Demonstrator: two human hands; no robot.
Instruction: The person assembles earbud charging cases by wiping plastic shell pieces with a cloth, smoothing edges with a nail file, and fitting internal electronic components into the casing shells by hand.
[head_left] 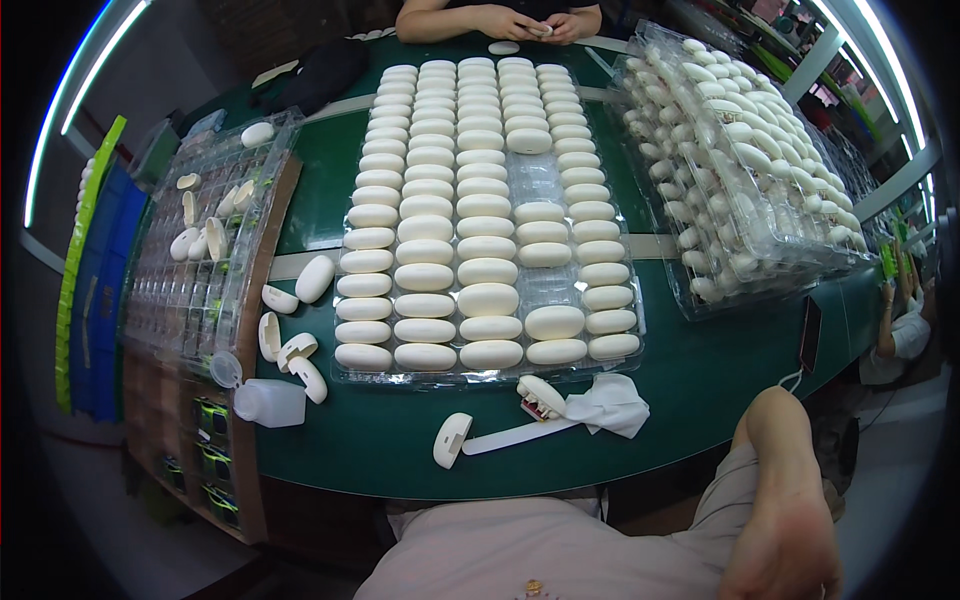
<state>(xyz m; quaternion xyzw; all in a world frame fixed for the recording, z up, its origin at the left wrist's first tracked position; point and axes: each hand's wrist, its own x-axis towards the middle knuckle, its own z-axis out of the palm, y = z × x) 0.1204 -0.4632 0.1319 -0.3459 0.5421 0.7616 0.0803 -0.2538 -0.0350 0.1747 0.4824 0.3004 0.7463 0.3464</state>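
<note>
The right hand [785,550] is at the near right edge; its fingers are too hidden to tell whether they spread or press together. The left hand is out of view. On the table [380,450], near the middle, the exposed case [541,398] sits against the cloth [608,405]; a tug there could drag it. Left, the bottle [270,402] looks uncapped: a knock could spill it. Farther right, a bump could topple the stacked trays [740,160].
</note>
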